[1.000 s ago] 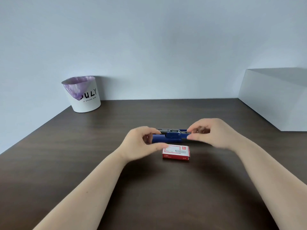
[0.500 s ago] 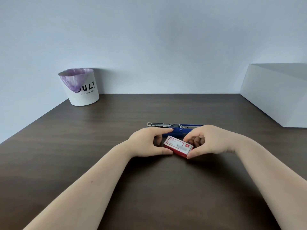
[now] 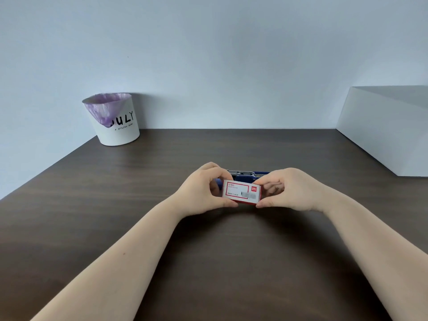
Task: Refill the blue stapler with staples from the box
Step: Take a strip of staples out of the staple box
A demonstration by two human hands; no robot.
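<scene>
A small red and white staple box (image 3: 241,193) is held between both hands, its printed face tilted up toward me. My left hand (image 3: 201,190) pinches its left end with thumb below and fingers above. My right hand (image 3: 289,190) grips its right end the same way. Just behind the box lies the blue stapler (image 3: 246,176) on the dark table, opened out flat with its metal staple rail showing. Most of the stapler is hidden by the box and my fingers.
A white bin (image 3: 114,120) with a purple liner and black lettering stands at the table's back left corner. A large white block (image 3: 386,128) sits along the right edge. The dark wooden table (image 3: 208,262) meets a pale wall behind.
Both hands left the stapler, came down to the staple box and lifted it. The box is now raised and turned level, facing me.
</scene>
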